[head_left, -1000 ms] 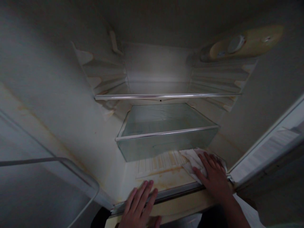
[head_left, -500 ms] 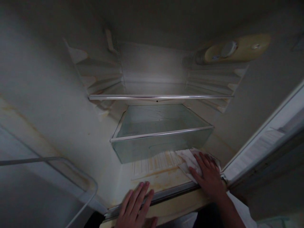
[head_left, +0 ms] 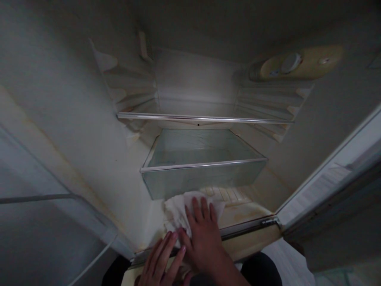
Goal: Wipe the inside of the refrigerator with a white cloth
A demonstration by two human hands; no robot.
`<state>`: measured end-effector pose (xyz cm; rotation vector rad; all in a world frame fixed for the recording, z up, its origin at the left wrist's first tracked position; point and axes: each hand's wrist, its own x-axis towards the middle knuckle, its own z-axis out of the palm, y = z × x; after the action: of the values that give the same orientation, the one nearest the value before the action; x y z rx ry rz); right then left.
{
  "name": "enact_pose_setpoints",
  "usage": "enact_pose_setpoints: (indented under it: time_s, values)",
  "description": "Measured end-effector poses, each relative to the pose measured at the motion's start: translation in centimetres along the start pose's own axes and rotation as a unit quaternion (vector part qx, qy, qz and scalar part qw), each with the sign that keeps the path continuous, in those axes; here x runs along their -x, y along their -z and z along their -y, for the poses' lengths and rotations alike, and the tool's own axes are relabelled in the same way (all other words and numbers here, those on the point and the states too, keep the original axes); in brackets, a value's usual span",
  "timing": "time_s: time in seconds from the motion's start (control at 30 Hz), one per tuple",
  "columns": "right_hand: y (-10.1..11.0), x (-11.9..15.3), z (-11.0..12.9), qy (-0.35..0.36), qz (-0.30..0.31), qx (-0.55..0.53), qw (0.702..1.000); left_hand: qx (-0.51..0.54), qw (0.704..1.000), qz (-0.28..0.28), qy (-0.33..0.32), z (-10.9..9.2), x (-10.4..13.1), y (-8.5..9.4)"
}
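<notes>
My right hand (head_left: 204, 234) lies palm down on a crumpled white cloth (head_left: 175, 208), pressing it against the fridge floor (head_left: 241, 212) with fingers stretched out. The cloth covers the left part of the ribbed, yellow-stained floor, below the glass-fronted drawer (head_left: 202, 176). My left hand (head_left: 162, 258) rests by the front sill (head_left: 247, 228), just left of my right hand and very near it. Its fingers are extended and nothing shows in them. Part of the left thumb and palm is cut off by the lower edge of the view.
A glass shelf with a metal front trim (head_left: 205, 118) spans the fridge above the drawer. The yellowed control housing (head_left: 303, 63) with a white dial is on the right wall. The open door (head_left: 32, 167) with a wire rail stands at left. My dark-clad knee (head_left: 262, 268) is close below the sill.
My right hand has slid the white cloth from the right end of the fridge floor to the left, close to my left hand. My left hand has shifted slightly left. The view has tilted a little.
</notes>
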<state>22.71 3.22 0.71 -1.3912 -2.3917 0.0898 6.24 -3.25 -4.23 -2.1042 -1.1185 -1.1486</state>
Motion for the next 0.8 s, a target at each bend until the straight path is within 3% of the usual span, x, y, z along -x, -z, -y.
enact_pose_setpoints:
  time_s: [0.1, 0.2, 0.37, 0.5, 0.8]
  values:
    - [-1.9, -2.0, 3.2, 0.072, 0.030, -0.014, 0.997, 0.000, 0.999, 0.014, -0.030, 0.7, 0.3, 0.4]
    - [-3.8, -3.2, 4.8, 0.127, 0.018, -0.002, 0.992, -0.018, 0.998, 0.023, -0.061, 1.2, 0.3, 0.5]
    - [-3.8, -2.9, 4.6, 0.159, -0.013, 0.004, 0.987, 0.012, 1.000, -0.022, -0.017, 0.7, 0.4, -0.2]
    - [-2.8, -2.5, 4.3, 0.158, -0.008, -0.001, 0.987, 0.029, 0.999, -0.017, -0.001, 0.2, 0.6, -0.5]
    - [-4.4, -2.7, 4.4, 0.163, -0.059, 0.023, 0.985, 0.029, 0.999, -0.034, -0.013, 0.5, 0.5, -0.6]
